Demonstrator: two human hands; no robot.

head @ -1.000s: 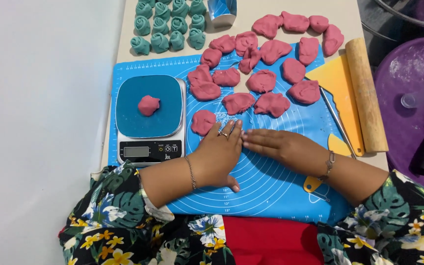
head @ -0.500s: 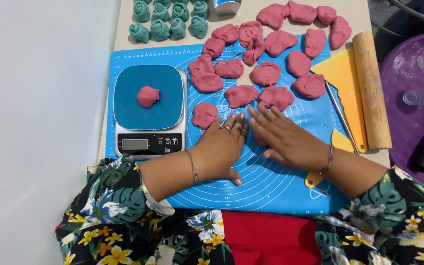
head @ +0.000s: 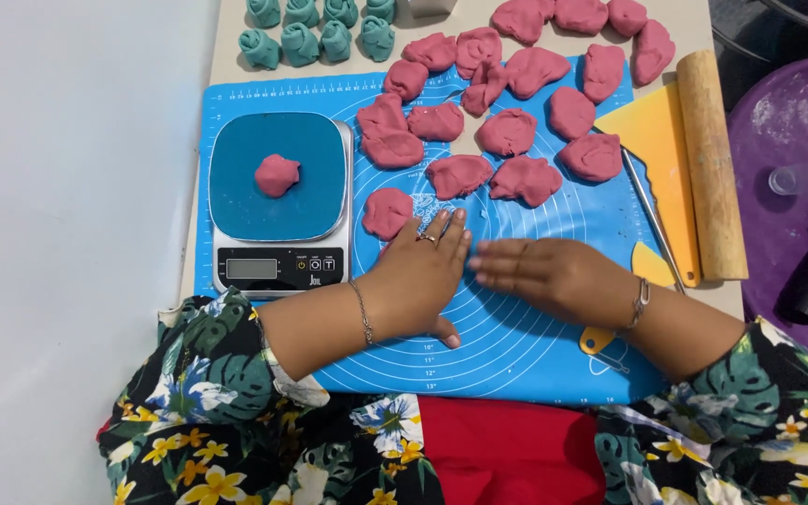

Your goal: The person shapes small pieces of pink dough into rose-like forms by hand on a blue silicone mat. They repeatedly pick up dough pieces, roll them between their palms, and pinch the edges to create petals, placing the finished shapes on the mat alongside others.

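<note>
The left hand (head: 420, 279) and right hand (head: 544, 273) lie flat and open on the blue silicone mat (head: 516, 355), fingertips nearly meeting, clamped on nothing that shows; whether dough sits under the palms I cannot tell. Just beyond the left fingers lies one pink dough piece (head: 387, 212); to roll it well, I judge, keep palms level and pressure even. Farther left a kitchen scale (head: 278, 201) carries a small pink dough ball (head: 277, 175); beyond the right hand sit a yellow scraper (head: 658, 140) and wooden rolling pin (head: 711, 164); farthest, teal dough twists (head: 320, 28) rest on the counter (head: 226, 75).

One screen here: the scale (head: 278, 201) on the mat's left side shows a small grey rectangular display (head: 251, 268) on its white front strip, beside round buttons (head: 315, 265).
</note>
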